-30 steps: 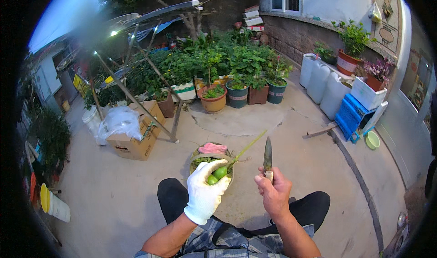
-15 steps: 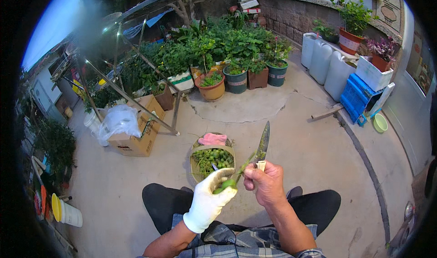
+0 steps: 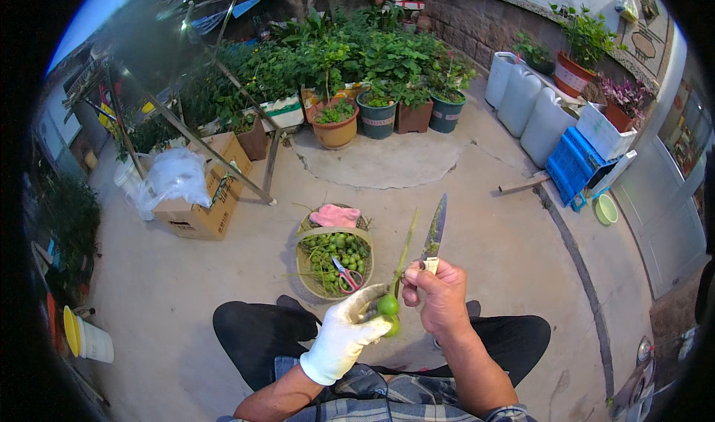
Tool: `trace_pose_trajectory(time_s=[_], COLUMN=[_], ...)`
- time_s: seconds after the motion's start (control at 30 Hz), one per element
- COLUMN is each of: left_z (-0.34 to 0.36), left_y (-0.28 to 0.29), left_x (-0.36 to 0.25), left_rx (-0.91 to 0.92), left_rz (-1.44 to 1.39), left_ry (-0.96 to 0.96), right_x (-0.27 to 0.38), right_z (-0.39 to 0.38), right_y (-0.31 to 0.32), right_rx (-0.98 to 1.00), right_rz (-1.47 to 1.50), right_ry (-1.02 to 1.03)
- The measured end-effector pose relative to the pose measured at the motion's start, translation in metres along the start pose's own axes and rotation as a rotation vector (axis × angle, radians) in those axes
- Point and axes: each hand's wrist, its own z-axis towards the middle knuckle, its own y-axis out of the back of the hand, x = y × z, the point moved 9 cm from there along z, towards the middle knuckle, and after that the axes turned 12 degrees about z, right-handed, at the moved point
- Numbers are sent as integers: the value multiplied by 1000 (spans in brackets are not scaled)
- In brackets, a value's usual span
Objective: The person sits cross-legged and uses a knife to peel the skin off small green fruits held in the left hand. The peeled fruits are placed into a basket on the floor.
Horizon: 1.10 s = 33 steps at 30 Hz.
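Observation:
My left hand (image 3: 337, 347), in a white glove, is closed around two round green fruits (image 3: 387, 304) in front of my lap. A long green stem (image 3: 407, 249) rises from beside the fruits toward my other hand. My bare right hand (image 3: 439, 299) grips a knife (image 3: 433, 232) by its pale handle, its stained blade pointing up and away from me; the thumb and fingertips are at the stem. Beyond my hands stands a woven basket (image 3: 299, 265) of small green fruits (image 3: 320, 254) and stems. Red-handled scissors (image 3: 348, 278) and a pink cloth or glove (image 3: 335, 216) lie on top.
At left are a cardboard box (image 3: 197, 217) with clear plastic on it, a metal frame (image 3: 190, 140) and a white-and-yellow bucket (image 3: 93, 338). Potted plants (image 3: 376, 118) line the back. White jugs (image 3: 519, 102), a blue crate (image 3: 577, 165) and a green bowl (image 3: 605, 210) stand at right.
My left hand has turned and lowered slightly, so the fruits now show at its fingertips and the stem stands more upright. The scissors in the basket have come into full view.

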Motion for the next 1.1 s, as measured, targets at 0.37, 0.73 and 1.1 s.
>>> trace_pose_trajectory(time_s=[0.37,0.73,1.1], left_z=[-17,-5,-2], left_y=[7,18,12], left_x=[-53,-7,26], left_rx=[-498,-276,23], left_rz=[1007,299,-521], left_ry=[-615,-134,184], right_x=[-18,-17,4], right_z=[-18,-24,-14], right_y=[-21,3,41], right_rx=[5,-32,-150], right_rz=[-61,-146,-64], right_ry=[33,78,169])
